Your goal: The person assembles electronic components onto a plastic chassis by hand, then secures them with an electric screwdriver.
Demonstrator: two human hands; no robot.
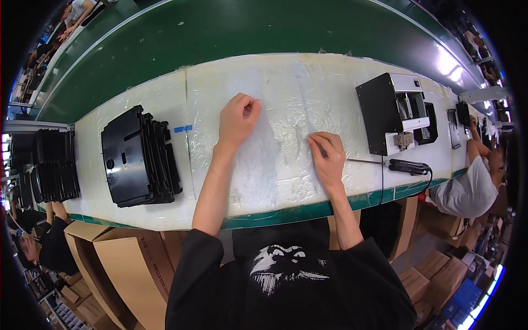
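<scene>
My left hand point(237, 122) is raised over the middle of the worktable, its fingers curled in and the thumb against them. What it holds, if anything, is hidden by the fingers. To the right and a little nearer, my right hand point(330, 159) has its thumb and fingertips pinched together. Anything between those tips is too small to make out. Under both hands lies a white table cover point(280, 192) with clear, wrinkled plastic film over it. An electric screwdriver point(408, 166) rests right of my right hand, its long bit pointing toward that hand.
Left stands a stack of black plastic panels point(129, 159), with a strip of blue tape point(183, 129) beside it. A black and white benchtop machine point(391, 113) stands at right. Beyond the table runs a green surface point(247, 38). Cardboard boxes point(129, 264) sit below; a co-worker point(467, 184) is at right.
</scene>
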